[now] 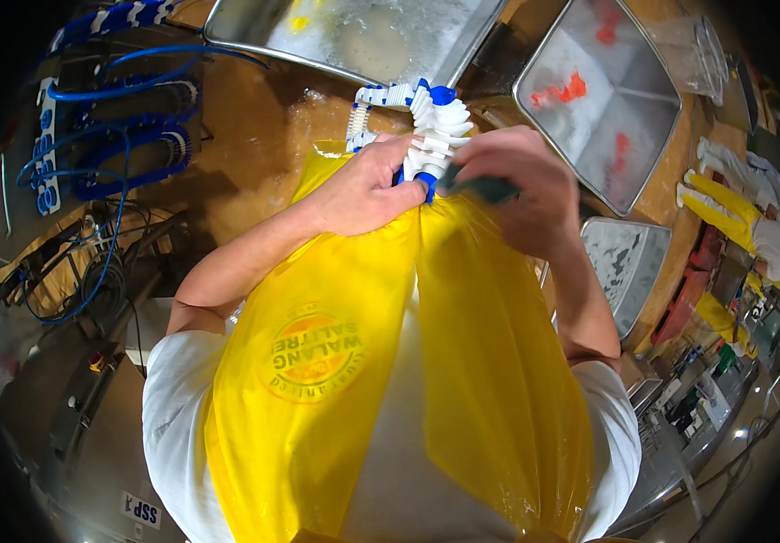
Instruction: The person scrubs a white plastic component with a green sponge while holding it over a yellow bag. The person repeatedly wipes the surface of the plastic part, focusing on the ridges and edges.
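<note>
My left hand (374,188) is closed around one end of a white plastic conveyor chain (442,119) with blue links, in front of my yellow plastic apron (318,299). The chain bends up and away to the left over the wooden surface. In my right hand (535,185) is a dark green scouring pad (491,187), close against the held end of the chain. That hand is blurred by motion, and part of the pad is hidden by its fingers.
Beyond the chain stands a metal tub (318,68) of foamy water. Another metal tub (670,149) at the right holds suds and orange-red pieces. Blue chain loops (137,163) and a blue hose (118,213) are at left. A person in yellow (725,208) works far right.
</note>
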Demonstrator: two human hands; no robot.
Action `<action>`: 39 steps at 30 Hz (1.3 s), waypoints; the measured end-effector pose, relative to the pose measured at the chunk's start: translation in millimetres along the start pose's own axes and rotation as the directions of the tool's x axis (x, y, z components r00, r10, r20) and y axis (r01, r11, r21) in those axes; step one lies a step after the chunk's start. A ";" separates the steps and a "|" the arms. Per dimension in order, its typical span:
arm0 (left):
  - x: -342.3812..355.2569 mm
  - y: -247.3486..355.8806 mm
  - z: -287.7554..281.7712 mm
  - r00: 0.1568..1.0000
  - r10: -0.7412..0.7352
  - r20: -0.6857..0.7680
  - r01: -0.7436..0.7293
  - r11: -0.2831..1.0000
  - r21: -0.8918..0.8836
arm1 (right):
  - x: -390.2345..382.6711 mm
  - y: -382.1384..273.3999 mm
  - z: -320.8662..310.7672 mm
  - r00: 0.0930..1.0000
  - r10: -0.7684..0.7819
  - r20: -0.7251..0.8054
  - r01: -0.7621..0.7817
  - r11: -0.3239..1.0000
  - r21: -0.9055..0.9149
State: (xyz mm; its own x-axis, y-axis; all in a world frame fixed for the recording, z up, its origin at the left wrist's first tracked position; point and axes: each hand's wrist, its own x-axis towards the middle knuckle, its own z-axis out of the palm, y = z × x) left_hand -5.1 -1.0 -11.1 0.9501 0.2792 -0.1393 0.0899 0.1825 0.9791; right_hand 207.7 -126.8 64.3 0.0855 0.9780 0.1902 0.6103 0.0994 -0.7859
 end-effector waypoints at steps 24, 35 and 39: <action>2.3 4.7 4.8 0.988 0.126 0.089 -0.143 0.964 0.224 | 45.1 8.7 -5.8 0.923 0.255 0.288 -0.304 0.943 0.139; 9.2 0.2 4.3 0.962 0.273 0.017 -0.269 0.936 0.228 | 31.8 -1.7 -10.1 0.764 0.603 -0.229 -0.531 0.790 0.305; 12.9 4.7 -1.7 0.972 0.227 0.062 -0.235 0.954 0.186 | 21.1 -1.4 -14.7 0.999 -0.027 -0.026 0.024 0.995 -0.097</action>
State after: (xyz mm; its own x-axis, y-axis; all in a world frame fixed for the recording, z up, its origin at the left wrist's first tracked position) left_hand 7.1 5.0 -8.5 0.9624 0.2543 0.0959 -0.0815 -0.0667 0.9944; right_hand 220.2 -109.0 78.1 0.0894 0.9699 0.2264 0.6857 0.1049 -0.7202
